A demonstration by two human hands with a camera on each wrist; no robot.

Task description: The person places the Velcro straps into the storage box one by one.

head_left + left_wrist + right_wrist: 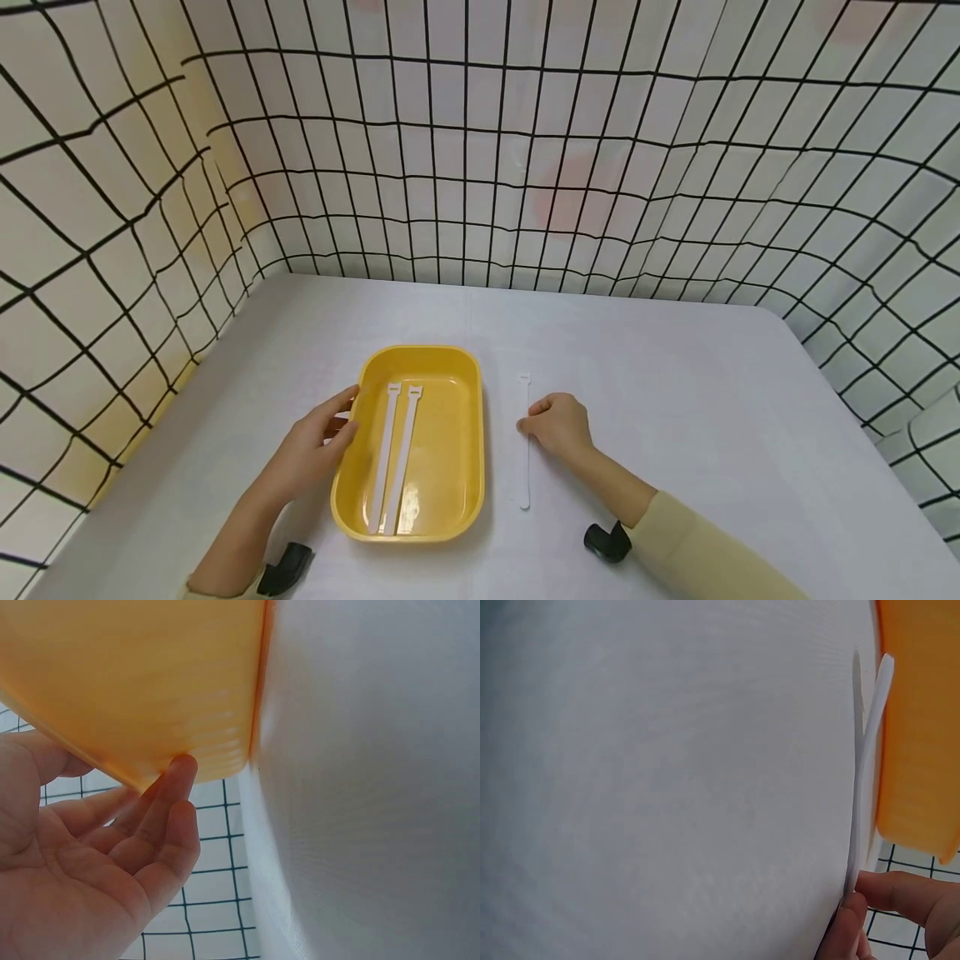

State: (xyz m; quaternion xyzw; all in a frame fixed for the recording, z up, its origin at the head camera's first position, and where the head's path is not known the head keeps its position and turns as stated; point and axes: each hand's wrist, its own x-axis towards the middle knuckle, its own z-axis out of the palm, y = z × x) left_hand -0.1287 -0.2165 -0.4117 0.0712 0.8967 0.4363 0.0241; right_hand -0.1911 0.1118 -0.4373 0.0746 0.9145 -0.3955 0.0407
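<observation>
On the white table stands a yellow tray [459, 467], with two white cable straps [384, 454] lying side by side in its left half. My left hand [311, 450] is at the tray's left side, and its loosely bent fingers [176, 780] touch the outer wall. To the right of the tray, my right hand [558, 425] pinches another white cable strap [525, 479] near its middle between thumb and fingers. That strap's slotted head points to the far side. In the right wrist view its rounded end [885, 671] rises off the tabletop.
Black wire mesh [465, 150] with white sheeting behind it walls the table at the back and both sides. A black band part [609, 543] sits at the right wrist, and another [287, 570] at the left.
</observation>
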